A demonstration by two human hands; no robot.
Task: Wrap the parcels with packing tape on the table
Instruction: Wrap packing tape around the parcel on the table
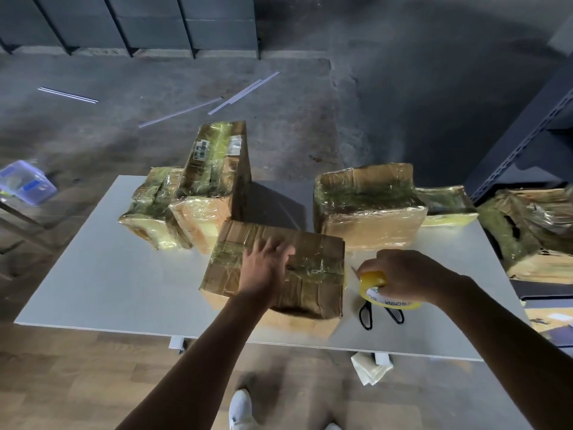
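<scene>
A brown cardboard parcel (313, 274) with bands of clear tape lies at the front middle of the white table (108, 274). My left hand (265, 265) rests flat on its top, fingers spread. To its right, my right hand (406, 274) grips a yellow roll of packing tape (373, 283) just above the table, close to the parcel's right side. Black-handled scissors (367, 315) lie under the roll, partly hidden by it.
Three taped parcels stand at the back left (214, 181), a larger one at the back right (369, 209) with a flat one behind it (446, 206). Torn boxes (533, 225) pile beside the table's right end. A plastic bin (24, 181) sits far left.
</scene>
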